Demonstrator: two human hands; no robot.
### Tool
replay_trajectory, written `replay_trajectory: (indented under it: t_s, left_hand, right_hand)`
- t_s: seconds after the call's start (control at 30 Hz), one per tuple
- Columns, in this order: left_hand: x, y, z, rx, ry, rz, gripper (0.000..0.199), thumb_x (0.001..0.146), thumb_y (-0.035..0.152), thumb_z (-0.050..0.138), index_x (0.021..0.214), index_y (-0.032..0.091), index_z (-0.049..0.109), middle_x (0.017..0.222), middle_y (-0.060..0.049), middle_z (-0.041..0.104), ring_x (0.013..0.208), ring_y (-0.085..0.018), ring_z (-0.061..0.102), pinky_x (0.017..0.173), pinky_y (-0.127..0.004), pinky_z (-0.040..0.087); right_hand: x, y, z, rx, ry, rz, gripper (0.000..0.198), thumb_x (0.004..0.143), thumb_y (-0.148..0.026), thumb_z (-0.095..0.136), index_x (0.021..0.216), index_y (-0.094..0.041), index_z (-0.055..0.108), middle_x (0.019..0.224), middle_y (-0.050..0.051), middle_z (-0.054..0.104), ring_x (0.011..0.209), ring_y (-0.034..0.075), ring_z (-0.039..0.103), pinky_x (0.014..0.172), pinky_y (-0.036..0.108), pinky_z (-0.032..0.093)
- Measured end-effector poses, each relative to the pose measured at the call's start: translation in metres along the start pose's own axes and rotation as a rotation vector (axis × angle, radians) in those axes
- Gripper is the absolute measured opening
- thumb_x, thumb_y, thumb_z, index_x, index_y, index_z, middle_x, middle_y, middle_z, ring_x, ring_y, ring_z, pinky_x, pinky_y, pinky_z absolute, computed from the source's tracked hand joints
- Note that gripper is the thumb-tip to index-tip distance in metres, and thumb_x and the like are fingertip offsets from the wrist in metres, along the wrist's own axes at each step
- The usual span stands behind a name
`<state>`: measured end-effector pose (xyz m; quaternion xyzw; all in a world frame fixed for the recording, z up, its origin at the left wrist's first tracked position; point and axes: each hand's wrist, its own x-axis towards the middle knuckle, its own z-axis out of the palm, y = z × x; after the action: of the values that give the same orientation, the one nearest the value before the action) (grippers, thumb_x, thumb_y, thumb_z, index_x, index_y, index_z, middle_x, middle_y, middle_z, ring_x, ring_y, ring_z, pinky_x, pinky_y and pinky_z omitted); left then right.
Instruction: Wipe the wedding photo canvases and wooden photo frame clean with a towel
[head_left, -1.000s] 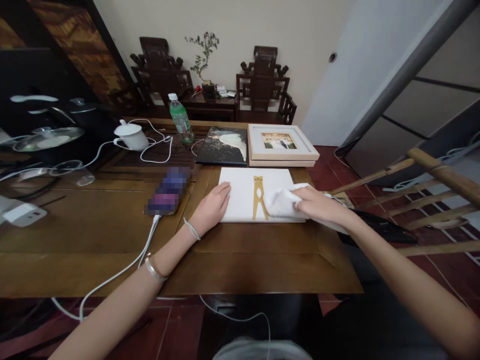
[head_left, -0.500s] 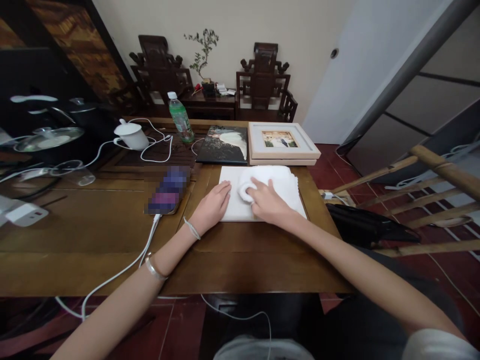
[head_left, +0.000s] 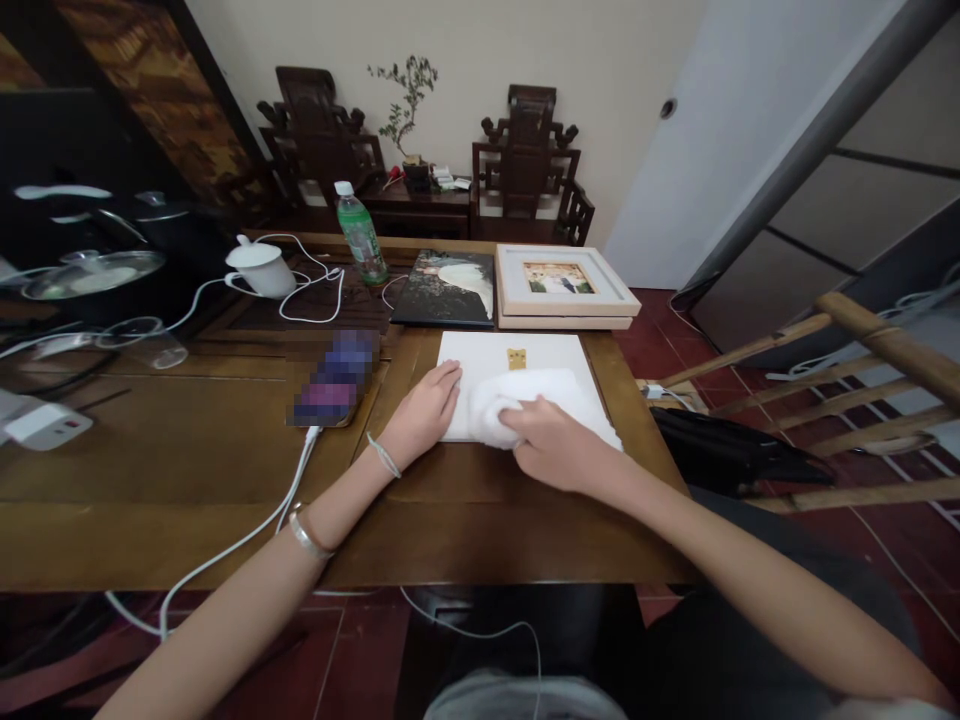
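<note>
On our brown desk (head_left: 480,540) lies one white board (head_left: 476,347). Our left hand (head_left: 426,415) rests on its left edge, fingers extended, gripping nothing; our right hand (head_left: 551,440) curls its fingers around one white cloth (head_left: 489,418) on the board. Beyond the board we count one bottle (head_left: 362,240), one dark picture (head_left: 442,297), two stacked frames (head_left: 619,295).

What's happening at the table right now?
A person works over a white board lying flat on the table. The right hand holds a bunched white cloth on the board. The left hand rests at the board's left edge. A gold piece shows just beyond the cloth. Farther back lie a dark picture and a framed photo, untouched by either hand.
</note>
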<state>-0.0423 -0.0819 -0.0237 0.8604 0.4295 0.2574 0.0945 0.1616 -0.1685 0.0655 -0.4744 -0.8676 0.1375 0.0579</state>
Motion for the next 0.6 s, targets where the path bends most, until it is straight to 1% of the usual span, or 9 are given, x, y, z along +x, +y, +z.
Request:
replay_trajectory:
  t_s: [0.07,0.13,0.23,0.3,0.37,0.47,0.53,0.6]
  left_hand:
    - [0.000,-0.001,0.001,-0.012,0.009,0.005,0.040,0.096,0.024,0.035,0.127,0.007,0.056,0.138,-0.019,0.053,0.132,-0.028,0.047,0.114,-0.046,0.035]
    - [-0.001,-0.002,0.003,-0.032,0.020,0.010,0.041,0.097,0.022,0.033,0.128,0.007,0.054,0.138,-0.019,0.052,0.133,-0.027,0.046,0.115,-0.046,0.034]
    - [-0.002,-0.002,0.005,-0.066,0.011,0.017,0.044,0.097,0.024,0.031,0.134,0.006,0.049,0.144,-0.019,0.047,0.138,-0.027,0.040,0.116,-0.047,0.031]
    - [-0.003,-0.003,0.007,-0.086,-0.009,0.013,0.047,0.098,0.027,0.031,0.138,0.007,0.044,0.149,-0.019,0.041,0.141,-0.027,0.034,0.117,-0.049,0.028]
    - [-0.003,-0.003,0.009,-0.096,-0.028,0.001,0.050,0.098,0.029,0.031,0.141,0.005,0.040,0.152,-0.020,0.035,0.144,-0.028,0.027,0.118,-0.049,0.026]
    - [-0.003,-0.005,0.011,-0.098,-0.049,-0.010,0.051,0.098,0.029,0.030,0.142,0.004,0.038,0.153,-0.022,0.032,0.145,-0.030,0.022,0.118,-0.050,0.023]
    - [-0.003,-0.006,0.013,-0.100,-0.049,-0.004,0.050,0.098,0.029,0.031,0.142,0.007,0.038,0.153,-0.020,0.033,0.145,-0.030,0.021,0.118,-0.052,0.023]
    - [-0.002,-0.006,0.014,-0.100,-0.042,0.002,0.049,0.097,0.028,0.032,0.141,0.008,0.039,0.153,-0.019,0.034,0.145,-0.030,0.022,0.117,-0.053,0.023]
  right_hand:
    - [0.022,0.016,-0.003,-0.031,0.022,0.043,0.027,0.074,-0.008,0.040,0.089,-0.016,0.060,0.087,0.012,0.066,0.078,0.023,0.058,0.073,0.034,0.042]
    - [0.045,0.032,-0.007,-0.043,0.052,0.060,0.026,0.075,-0.008,0.041,0.089,-0.015,0.061,0.085,0.012,0.066,0.073,0.023,0.057,0.067,0.032,0.039]
    - [0.071,0.047,-0.012,-0.050,0.108,0.070,0.026,0.076,-0.008,0.040,0.088,-0.015,0.062,0.090,0.013,0.068,0.077,0.023,0.058,0.068,0.031,0.037]
    - [0.078,0.049,-0.013,-0.055,0.132,0.078,0.027,0.076,-0.007,0.039,0.088,-0.014,0.063,0.094,0.014,0.069,0.083,0.024,0.060,0.072,0.031,0.038]
    - [0.076,0.045,-0.010,-0.062,0.146,0.084,0.030,0.075,-0.005,0.039,0.091,-0.014,0.063,0.098,0.015,0.069,0.089,0.026,0.061,0.079,0.035,0.040]
    - [0.059,0.030,-0.001,-0.066,0.131,0.080,0.034,0.074,-0.004,0.038,0.097,-0.013,0.062,0.108,0.017,0.067,0.104,0.029,0.059,0.094,0.046,0.037]
    - [0.040,0.018,0.006,-0.060,0.096,0.060,0.035,0.075,-0.004,0.039,0.101,-0.012,0.061,0.119,0.021,0.062,0.118,0.031,0.053,0.101,0.054,0.032]
    - [0.019,0.005,0.011,-0.039,0.065,0.027,0.035,0.076,-0.005,0.039,0.102,-0.012,0.061,0.126,0.023,0.057,0.129,0.032,0.044,0.105,0.057,0.027]
